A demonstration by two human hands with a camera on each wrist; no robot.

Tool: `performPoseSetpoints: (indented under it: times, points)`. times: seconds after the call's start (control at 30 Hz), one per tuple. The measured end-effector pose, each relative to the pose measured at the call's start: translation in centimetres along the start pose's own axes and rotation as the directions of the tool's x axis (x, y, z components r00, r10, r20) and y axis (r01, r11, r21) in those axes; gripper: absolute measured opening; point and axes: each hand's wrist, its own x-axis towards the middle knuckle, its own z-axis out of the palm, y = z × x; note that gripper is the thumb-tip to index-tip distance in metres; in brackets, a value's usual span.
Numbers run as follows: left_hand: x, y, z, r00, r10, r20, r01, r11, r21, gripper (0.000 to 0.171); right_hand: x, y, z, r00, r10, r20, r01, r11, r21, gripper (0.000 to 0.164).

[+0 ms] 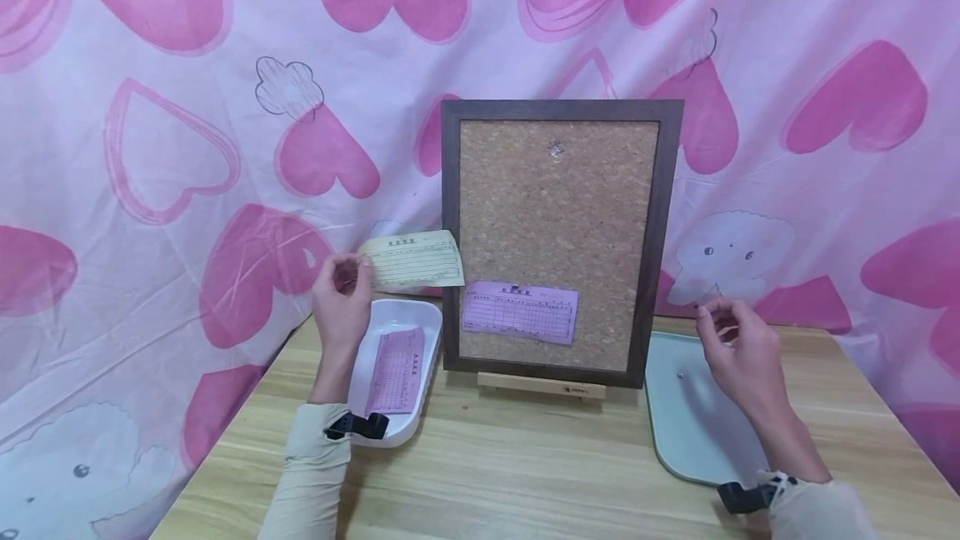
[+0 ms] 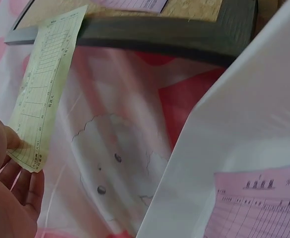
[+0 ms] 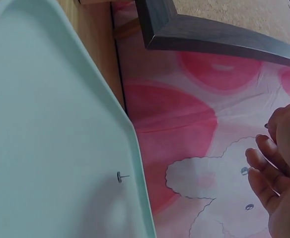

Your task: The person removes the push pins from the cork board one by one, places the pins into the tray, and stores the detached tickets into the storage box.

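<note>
My left hand (image 1: 345,302) pinches a pale yellow printed slip (image 1: 416,261) by its left end, thumb on the front. The slip's right end overlaps the frame of the corkboard (image 1: 555,198). Near the board's bottom a purple slip (image 1: 519,312) is fastened with a dark tack at its top edge. My right hand (image 1: 738,348) is raised over the green tray (image 1: 667,440), thumb and forefinger pinching a small thumbtack (image 3: 266,126), mostly hidden by the fingertips. Another thumbtack (image 3: 120,177) lies on the tray.
A white tray (image 1: 431,323) with more purple slips (image 1: 397,369) stands left of the board, under my left hand. A small wooden stand (image 1: 540,386) supports the board on the wooden table (image 1: 510,473). A pink heart-patterned cloth (image 1: 165,273) hangs behind.
</note>
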Motion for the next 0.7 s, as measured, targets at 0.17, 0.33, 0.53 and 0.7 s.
performPoseSetpoints:
  times: [0.17,0.33,0.53,0.7]
  points:
    - [0.3,0.1,-0.6,1.0,-0.013,-0.021,0.014,0.999,0.042,0.022,0.0,0.5,0.0,0.999,0.009,0.032,-0.008,1.0,-0.012,0.014]
    - [0.4,0.4,-0.8,0.999,-0.032,-0.02,0.033,0.999,0.039,0.022,-0.1,0.9,-0.1,0.997,0.016,0.079,-0.014,1.0,-0.028,0.013]
    - [1.0,-0.2,-2.1,0.999,-0.032,-0.004,0.032,0.998,0.063,0.022,-0.2,1.4,-0.1,0.989,0.036,0.145,-0.028,0.998,-0.057,0.012]
    - [1.3,-0.6,-3.3,0.998,-0.044,0.053,0.038,0.994,0.106,0.021,-0.2,1.9,-0.2,0.979,0.048,0.199,-0.032,0.996,-0.084,0.011]
